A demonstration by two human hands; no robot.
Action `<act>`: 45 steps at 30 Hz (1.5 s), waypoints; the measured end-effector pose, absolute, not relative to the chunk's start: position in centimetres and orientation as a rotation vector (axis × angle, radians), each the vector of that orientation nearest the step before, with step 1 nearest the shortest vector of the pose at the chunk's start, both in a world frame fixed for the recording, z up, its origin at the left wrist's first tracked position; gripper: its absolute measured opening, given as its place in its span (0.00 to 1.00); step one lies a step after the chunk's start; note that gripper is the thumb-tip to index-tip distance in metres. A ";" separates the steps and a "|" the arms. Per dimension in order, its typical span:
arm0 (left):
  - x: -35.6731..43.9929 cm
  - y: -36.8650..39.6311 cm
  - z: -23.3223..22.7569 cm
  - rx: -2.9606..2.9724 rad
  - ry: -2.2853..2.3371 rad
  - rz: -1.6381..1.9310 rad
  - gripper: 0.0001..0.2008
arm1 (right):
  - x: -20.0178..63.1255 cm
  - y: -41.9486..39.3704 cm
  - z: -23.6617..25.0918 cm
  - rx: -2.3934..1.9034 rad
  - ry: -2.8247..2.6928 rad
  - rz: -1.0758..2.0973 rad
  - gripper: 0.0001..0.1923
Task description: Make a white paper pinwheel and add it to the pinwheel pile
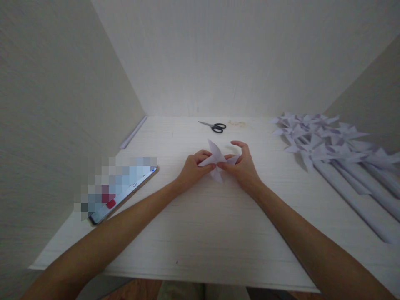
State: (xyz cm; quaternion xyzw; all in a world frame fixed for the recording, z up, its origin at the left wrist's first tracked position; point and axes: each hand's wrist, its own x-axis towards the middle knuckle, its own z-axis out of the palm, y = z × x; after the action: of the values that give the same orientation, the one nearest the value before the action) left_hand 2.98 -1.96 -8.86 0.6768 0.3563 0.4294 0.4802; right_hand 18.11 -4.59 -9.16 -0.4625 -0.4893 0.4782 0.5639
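Paper pinwheel (215,152): white, right between the fingers of both hands, star-like, its pointed blades jutting up, down and out to the sides. Whether it touches the tabletop (200,233) underneath, I can't tell.
Left hand (194,167): fingers closed on 1 side blade, thumb pressing in toward the middle.
Right hand (245,168): thumb nearly meeting the other at the hub, index finger raised and curled, pinching the opposite side.
Heap so far: off to the right of the fingers, piled pinwheels (312,151), several with rolled tubes (346,200) reaching out below like handles; I'd call those done, though the overlap spoils any count.
Handle: none showing on the pinwheel in hand, so I judge it part-made, blades formed, mounting left to do.
Spare tube (133,132): 1 roll, beyond the fingers and well to their left, nothing mounted on it.
Scissors (215,126): just ahead of the fingers, lying idle; cutting looks finished for this piece.
Phone (131,187): left of the fingers, screen lit, partly pixelated.
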 end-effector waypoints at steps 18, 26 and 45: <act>4.6 -2.9 -10.0 1.115 0.926 1.148 0.08 | 16.5 -5.1 -9.0 -1.094 -0.804 1.127 0.33; 4.5 -3.1 -9.4 1.232 0.984 1.162 0.08 | 16.6 -5.0 -9.0 -1.074 -0.771 1.161 0.32; 3.9 -3.1 -8.6 0.853 0.566 0.910 0.08 | 17.8 -4.9 -8.6 -0.910 -0.629 1.171 0.11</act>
State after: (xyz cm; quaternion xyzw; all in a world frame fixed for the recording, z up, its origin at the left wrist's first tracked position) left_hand 3.92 -3.09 -8.55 0.3938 0.2616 0.4201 0.7746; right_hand 17.82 -4.94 -8.57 -0.4075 -0.2816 0.5242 0.6927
